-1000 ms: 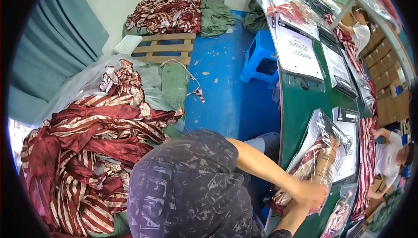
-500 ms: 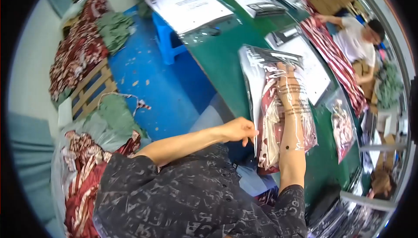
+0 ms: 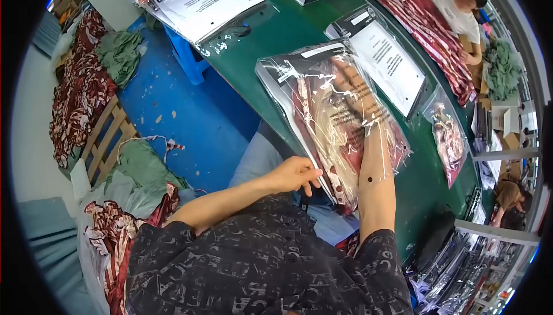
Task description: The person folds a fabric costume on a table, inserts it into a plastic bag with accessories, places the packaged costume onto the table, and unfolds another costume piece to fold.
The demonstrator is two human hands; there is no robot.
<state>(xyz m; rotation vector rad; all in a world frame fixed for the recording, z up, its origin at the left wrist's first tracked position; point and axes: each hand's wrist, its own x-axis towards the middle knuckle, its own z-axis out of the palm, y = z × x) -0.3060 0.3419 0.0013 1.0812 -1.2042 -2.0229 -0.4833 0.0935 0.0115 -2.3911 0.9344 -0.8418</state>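
Note:
A clear plastic bag [image 3: 383,133] with black print and a dark top panel lies at a slant on the green table. Inside it is a folded red and cream patterned garment [image 3: 328,142]. My right hand [image 3: 348,84] is deep in the bag, its forearm through the bag's near opening. Through the shiny plastic, its fingers look curled on the garment's far end, though glare blurs them. At the bag's near left edge, beside a white sheet edge, my left hand [image 3: 299,175] is closed with thumb and fingers pinching the rim.
Stacks of bags with white printed sheets [image 3: 210,6] [image 3: 386,61] lie on the green table [image 3: 230,55]. A filled bag [image 3: 448,136] rests at right. Across the table a person [image 3: 455,9] handles striped red cloth [image 3: 420,32]. A blue stool [image 3: 187,55] and garment heaps [image 3: 80,96] stand left.
The bag, with my right hand inside, has shifted left in view and tilted more. My left hand has moved left and down with its edge. The whole view has also shifted.

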